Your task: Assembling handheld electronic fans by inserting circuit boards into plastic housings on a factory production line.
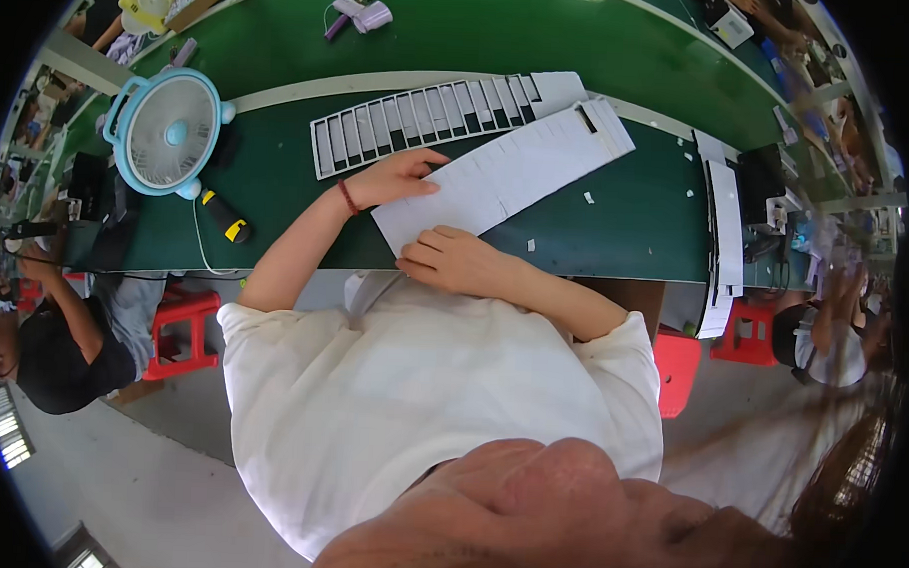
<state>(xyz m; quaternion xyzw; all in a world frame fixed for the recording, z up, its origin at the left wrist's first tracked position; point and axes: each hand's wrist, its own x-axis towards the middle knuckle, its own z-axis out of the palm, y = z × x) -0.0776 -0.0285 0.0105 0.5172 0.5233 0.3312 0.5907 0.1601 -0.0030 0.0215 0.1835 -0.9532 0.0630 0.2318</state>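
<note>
A long white cardboard panel (523,171) with fine cut lines lies slantwise on the green table in front of me. My left hand (390,180), with a dark red bracelet at the wrist, rests at its far left edge. Its thumb lies on the panel, and the fingers stretch apart beyond the edge. At the near left corner, my right hand (455,262) has bent fingers closed over the panel's edge; the fingertips are partly hidden. Just behind the panel lies a white slotted grid (420,121) with a row of narrow openings, its right end partly covered by the panel.
A light blue fan (171,132) and a yellow-and-black tool handle (225,216) are on the left. Stacked white strips (723,233) overhang the table's right edge. White scraps (589,198) dot the tabletop. Purple items (364,15) sit farther back. Other people work at both sides.
</note>
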